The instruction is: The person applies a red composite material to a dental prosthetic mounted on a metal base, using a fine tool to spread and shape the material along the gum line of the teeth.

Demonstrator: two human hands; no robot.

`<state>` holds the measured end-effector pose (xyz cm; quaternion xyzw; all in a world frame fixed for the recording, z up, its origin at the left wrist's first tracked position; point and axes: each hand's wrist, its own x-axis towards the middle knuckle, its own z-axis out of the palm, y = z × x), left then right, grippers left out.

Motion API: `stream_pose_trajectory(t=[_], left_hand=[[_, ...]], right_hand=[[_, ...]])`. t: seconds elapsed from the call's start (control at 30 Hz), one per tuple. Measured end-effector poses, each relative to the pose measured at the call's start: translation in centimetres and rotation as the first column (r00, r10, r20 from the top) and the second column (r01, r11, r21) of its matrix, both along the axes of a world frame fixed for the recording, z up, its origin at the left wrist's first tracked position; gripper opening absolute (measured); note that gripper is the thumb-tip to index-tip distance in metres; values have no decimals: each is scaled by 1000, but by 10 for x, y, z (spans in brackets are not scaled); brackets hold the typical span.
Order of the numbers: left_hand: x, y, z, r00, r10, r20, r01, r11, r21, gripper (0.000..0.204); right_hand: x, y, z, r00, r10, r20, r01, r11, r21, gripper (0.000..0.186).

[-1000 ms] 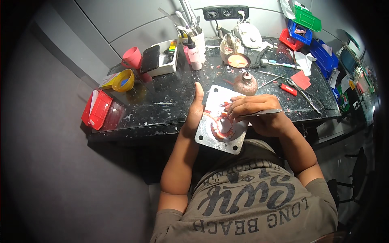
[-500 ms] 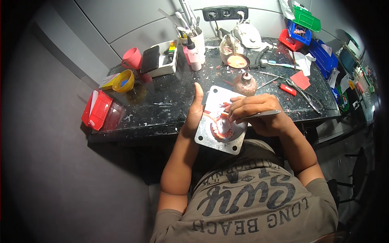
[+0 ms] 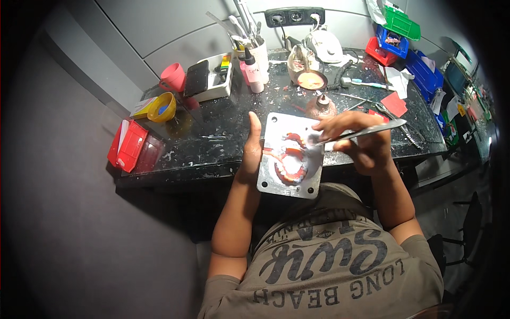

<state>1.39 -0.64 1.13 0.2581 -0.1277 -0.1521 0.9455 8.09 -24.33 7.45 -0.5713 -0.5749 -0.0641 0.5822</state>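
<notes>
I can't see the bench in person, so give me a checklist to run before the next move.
1. Plate supported: ok. The left hand is at the left edge of the metal plate.
2. Left grip firm: cannot tell. The thumb is raised and the fingers are hidden.
3. Tool in hand: ok. The right hand holds a slim metal tool.
4. Tool tip off the plate: cannot tell. It overlaps the right side in this view.
5. Red-and-white toothed pieces visible: ok, mostly unobstructed.
6. Space just beyond the plate free: not ok. A squeeze bottle stands there.
</notes>
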Motion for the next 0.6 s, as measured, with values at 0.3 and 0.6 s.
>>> stream_pose_trajectory(t=[0.3,0.6], left_hand=[[-6,8,-35,890,419,180,-430,902,25,104],[-9,-4,-34,771,602,207,-610,792,-34,110]], right_hand=[[4,-18,-15,962,-265,-62,271,957,104,18],[-2,-9,-32,932,-215,-292,257,960,115,25]])
